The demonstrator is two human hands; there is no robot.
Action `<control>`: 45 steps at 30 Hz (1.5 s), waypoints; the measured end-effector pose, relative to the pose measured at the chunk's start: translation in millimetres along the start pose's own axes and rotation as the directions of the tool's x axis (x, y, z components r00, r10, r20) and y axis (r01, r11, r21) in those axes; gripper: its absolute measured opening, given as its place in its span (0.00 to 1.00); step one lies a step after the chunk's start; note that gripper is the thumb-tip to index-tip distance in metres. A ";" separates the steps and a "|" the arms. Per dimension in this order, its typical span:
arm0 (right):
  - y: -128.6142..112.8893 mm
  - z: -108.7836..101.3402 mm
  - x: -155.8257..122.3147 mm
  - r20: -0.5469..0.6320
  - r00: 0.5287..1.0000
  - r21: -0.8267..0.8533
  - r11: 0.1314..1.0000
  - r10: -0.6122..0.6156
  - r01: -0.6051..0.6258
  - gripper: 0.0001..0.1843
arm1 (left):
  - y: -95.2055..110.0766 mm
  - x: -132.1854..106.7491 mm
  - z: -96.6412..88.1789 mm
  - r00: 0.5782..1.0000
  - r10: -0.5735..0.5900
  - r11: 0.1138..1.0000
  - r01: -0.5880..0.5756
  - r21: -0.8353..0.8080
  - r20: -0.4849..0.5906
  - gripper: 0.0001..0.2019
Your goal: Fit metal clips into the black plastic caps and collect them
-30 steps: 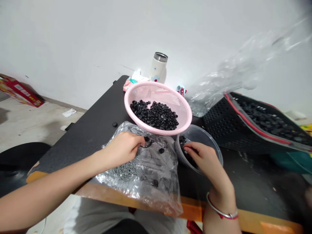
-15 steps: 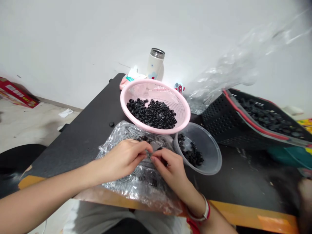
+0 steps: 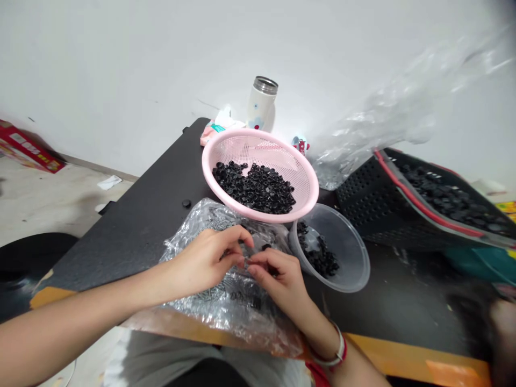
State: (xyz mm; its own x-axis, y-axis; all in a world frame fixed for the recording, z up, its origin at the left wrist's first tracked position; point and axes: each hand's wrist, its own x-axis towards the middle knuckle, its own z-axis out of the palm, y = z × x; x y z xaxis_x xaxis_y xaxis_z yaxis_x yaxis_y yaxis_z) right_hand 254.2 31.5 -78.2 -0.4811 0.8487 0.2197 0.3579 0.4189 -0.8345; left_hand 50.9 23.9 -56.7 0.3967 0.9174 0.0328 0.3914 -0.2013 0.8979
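Presently we list, at the hands, a clear plastic bag of grey screws lying on a black table top, with one black cap resting on it. Left hand and right hand: both half-closed, fingertips meeting above the bag; whether they pinch a piece we cannot tell. Black caps on hand: a heap in the pink colander, a smaller lot in the clear bowl, many more in the tilted black basket; one stray cap on the table.
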 end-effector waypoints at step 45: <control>-1.4 6.2 -1.2 0.278 0.882 0.636 0.615 0.382 -0.467 0.15 | -8.7 0.2 3.6 0.872 0.472 0.879 -0.454 0.148 -0.129 0.10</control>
State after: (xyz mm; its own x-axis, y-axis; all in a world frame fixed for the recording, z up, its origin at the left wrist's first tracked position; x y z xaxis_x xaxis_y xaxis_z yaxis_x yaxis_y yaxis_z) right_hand 249.3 27.9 -80.4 -0.5099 0.8183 -0.2651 -0.0643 -0.3436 -0.9369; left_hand 50.6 24.5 -66.2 0.4238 0.7493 0.5089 0.2869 -0.6440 0.7092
